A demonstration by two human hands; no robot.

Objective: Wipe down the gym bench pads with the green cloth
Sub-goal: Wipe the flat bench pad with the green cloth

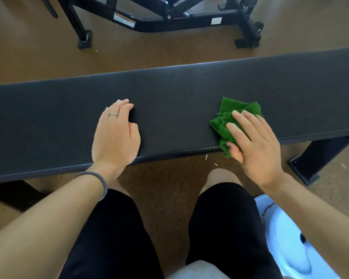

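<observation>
Nearest, black shorts cover the person's thighs, with a white object at the near right. Beyond the knees, the left hand rests palm down on the bench pad, fingers together and slightly bent, gripping nothing. To the right, the right hand presses the crumpled green cloth flat against the pad's near edge with straight, slightly spread fingers. Farther off, a black machine frame stands on the brown floor.

Brown speckled floor; black machine frame beyond; white object near right.
</observation>
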